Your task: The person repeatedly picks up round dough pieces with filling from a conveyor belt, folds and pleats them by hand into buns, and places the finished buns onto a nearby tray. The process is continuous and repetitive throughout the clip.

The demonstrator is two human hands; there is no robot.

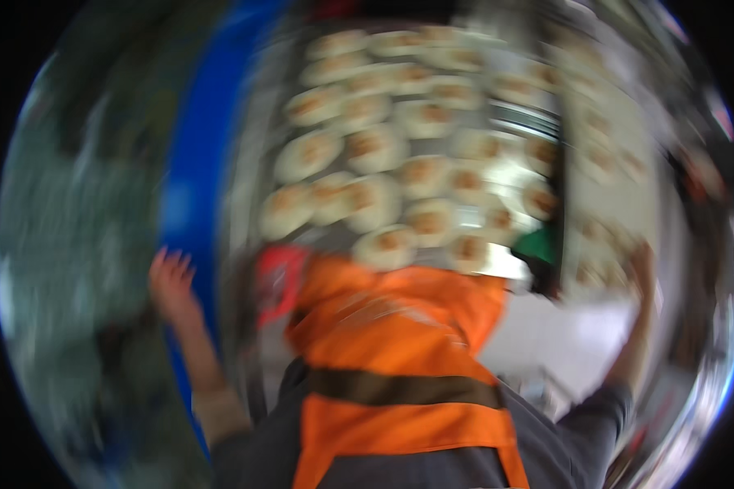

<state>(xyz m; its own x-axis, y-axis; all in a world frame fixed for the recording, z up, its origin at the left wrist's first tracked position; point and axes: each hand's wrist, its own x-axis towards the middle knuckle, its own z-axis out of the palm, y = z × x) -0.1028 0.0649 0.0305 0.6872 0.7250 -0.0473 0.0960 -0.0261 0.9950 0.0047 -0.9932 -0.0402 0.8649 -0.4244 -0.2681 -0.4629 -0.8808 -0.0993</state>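
Note:
Many flat, pale dough rounds with brown filling in their middles lie in rows on a grey metal table [334, 238] in front of me; one dough round [375, 200] is near the middle. My left hand [174, 281] is out to the left by a blue band [189, 175], fingers stretched apart, with nothing seen in it. Off to the right, my right hand [640, 265] is at the edge of a pale tray [620, 106] bearing more filled dough rounds [599, 155]. Motion blur hides its fingers, so whether it grips the tray is unclear.
A dark, upright-edged strip with a green patch [534, 244] stands between the table and the pale tray. Something red [279, 281] is beside my orange apron [395, 326] at the table's near edge. A grey-green surface [81, 212] spreads at far left.

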